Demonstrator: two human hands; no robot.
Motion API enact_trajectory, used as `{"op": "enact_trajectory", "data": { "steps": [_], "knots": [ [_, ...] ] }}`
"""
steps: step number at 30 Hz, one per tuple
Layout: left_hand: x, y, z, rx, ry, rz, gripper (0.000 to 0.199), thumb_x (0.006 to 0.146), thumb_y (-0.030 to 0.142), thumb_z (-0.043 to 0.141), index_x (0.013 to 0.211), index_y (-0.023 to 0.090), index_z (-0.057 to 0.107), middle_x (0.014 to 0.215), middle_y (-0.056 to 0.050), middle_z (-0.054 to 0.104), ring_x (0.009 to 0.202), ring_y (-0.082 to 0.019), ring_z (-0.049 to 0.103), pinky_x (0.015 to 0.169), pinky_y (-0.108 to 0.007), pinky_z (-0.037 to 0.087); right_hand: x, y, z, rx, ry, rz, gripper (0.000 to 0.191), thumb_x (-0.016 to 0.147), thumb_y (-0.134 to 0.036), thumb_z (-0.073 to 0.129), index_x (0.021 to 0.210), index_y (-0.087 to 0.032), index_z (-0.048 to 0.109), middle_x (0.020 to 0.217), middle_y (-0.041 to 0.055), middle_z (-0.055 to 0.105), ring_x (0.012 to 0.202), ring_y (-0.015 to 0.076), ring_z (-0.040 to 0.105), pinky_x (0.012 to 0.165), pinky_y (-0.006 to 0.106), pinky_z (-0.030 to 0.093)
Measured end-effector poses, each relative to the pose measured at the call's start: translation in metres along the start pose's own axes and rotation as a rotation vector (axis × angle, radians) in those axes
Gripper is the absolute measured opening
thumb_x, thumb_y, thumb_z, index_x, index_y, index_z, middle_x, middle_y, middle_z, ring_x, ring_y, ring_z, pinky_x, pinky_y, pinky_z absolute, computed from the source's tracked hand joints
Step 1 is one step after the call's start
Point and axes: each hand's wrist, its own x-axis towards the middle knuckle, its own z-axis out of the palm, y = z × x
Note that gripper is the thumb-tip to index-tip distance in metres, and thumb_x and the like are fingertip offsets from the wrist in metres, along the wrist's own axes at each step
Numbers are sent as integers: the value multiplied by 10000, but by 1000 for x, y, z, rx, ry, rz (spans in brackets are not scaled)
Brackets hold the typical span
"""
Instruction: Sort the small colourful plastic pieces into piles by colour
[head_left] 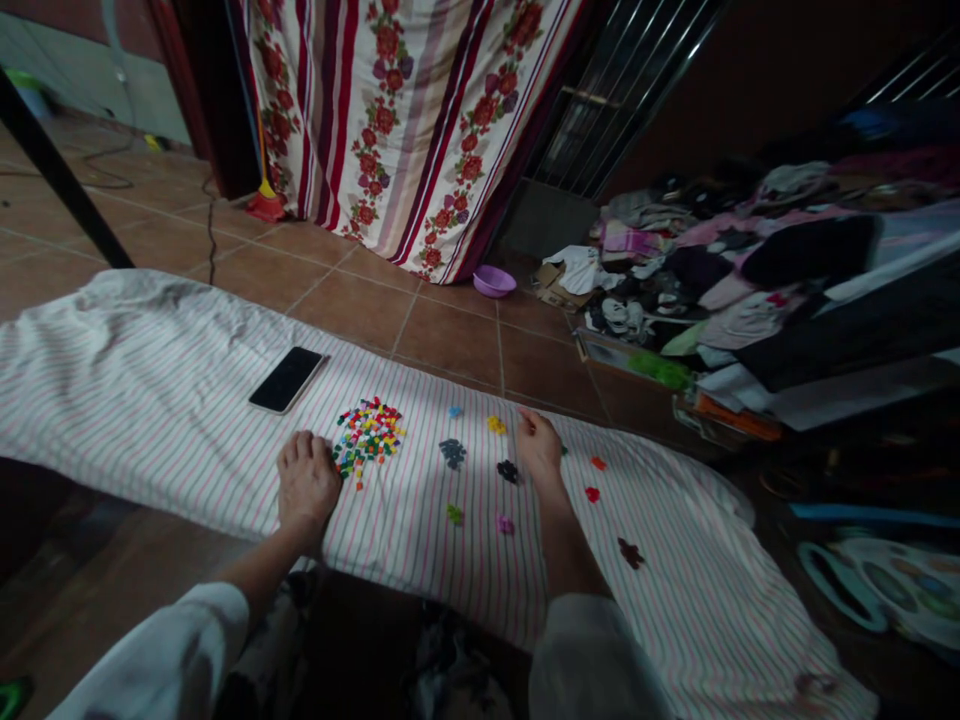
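Fingers of your left hand (309, 478) are bent and drawn together, back of the hand up, at the near left edge of the loose pile of small multicoloured pieces (373, 432); whether they have hold of a piece, you cannot tell from this angle. Your right hand (540, 447) is well to the right of that pile, its fingers curled in and only slightly open, and their tips are too small and dim to tell whether they pinch anything.

Take the pile as your landmark: it lies on the white cloth with pink and green stripes (390, 530) in front of you. Between the pile and your right hand sit a small light blue cluster (455, 411), a bright yellow cluster (496, 425), a wider grey cluster (452, 453) and a black cluster (508, 471). Right of the pile and nearer to you are a lime green cluster (454, 514) and a pinkish purple cluster (505, 524). Farther right of the pile, past your right hand, you have an orange-red cluster (598, 463), a red cluster (592, 494) and, nearer to you, a dark brown cluster (631, 552). Left of the pile and a little beyond it, a dark-screened smartphone (288, 380) lies flat. Beyond the pile, off to the right on the brown tiled floor (457, 330), stands a round purple plastic bowl (494, 281).
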Motion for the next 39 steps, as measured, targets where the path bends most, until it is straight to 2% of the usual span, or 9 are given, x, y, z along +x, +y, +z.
{"op": "enact_trajectory", "data": {
  "steps": [4, 7, 10, 13, 17, 23, 28, 34, 39],
  "knots": [
    [1, 0, -2, -24, -5, -14, 214, 905, 187, 362, 993, 129, 547, 1137, -178, 548, 1164, -323, 452, 917, -464, 387, -46, -49, 19, 237, -154, -71, 393, 847, -261, 424, 1117, -168, 694, 1140, 110, 690, 1048, 199, 625, 941, 307, 480],
    [1, 0, -3, -60, -10, -31, 206, 888, 176, 373, 987, 143, 550, 1129, -172, 554, 1163, -319, 461, 913, -470, 386, -87, -86, 37, 365, -300, -169, 350, 848, -275, 453, 1079, -199, 705, 1078, 77, 704, 971, 188, 651, 884, 306, 512],
    [1, -2, -1, -95, -2, -42, 204, 874, 160, 372, 977, 147, 548, 1132, -173, 557, 1176, -317, 466, 928, -467, 389, -124, -116, 52, 416, -366, -279, 297, 837, -223, 478, 1006, -212, 722, 1013, 66, 716, 978, 185, 648, 902, 308, 503],
    [1, -5, 4, -130, 26, -45, 220, 870, 144, 357, 980, 138, 548, 1177, -186, 555, 1192, -310, 468, 974, -465, 386, -151, -133, 64, 418, -433, -295, 291, 858, -194, 471, 1012, -218, 717, 1000, 61, 704, 958, 173, 648, 873, 289, 508],
    [-1, -9, 10, -189, 53, -52, 235, 865, 138, 355, 996, 124, 550, 1205, -202, 558, 1221, -300, 463, 1028, -464, 374, -171, -136, 70, 301, -486, -286, 266, 859, -167, 492, 1004, -222, 708, 984, 57, 671, 918, 172, 637, 858, 285, 492],
    [-2, -10, 12, -226, 88, -46, 267, 877, 157, 317, 983, 126, 560, 1222, -209, 564, 1243, -294, 470, 1052, -475, 366, -176, -131, 72, 191, -543, -339, 140, 861, -190, 553, 915, -236, 673, 941, 28, 639, 840, 152, 606, 782, 248, 464],
    [-3, -13, 9, -183, 16, 87, 300, 885, 207, 344, 1068, 151, 574, 1226, -170, 596, 1312, -298, 439, 1095, -522, 321, -176, -128, 77, 175, -552, -416, 157, 877, -161, 505, 914, -223, 645, 925, 37, 659, 919, 168, 598, 852, 266, 450],
    [-30, -22, 9, -112, -5, 263, 511, 954, 374, 289, 1332, 71, 449, 1428, -213, 468, 1417, -290, 320, 1129, -473, 307, -166, -115, 75, 229, -580, -198, 225, 881, -185, 443, 943, -256, 647, 887, -14, 690, 842, 140, 629, 751, 229, 471],
    [-53, -11, 12, -23, -17, 330, 732, 921, 545, 353, 1428, 18, 334, 1490, -247, 373, 1438, -328, 268, 1151, -513, 252, -163, -109, 76, 247, -590, -142, 244, 890, -181, 425, 969, -260, 642, 837, -23, 695, 705, 120, 632, 652, 215, 469]
  ]
}}
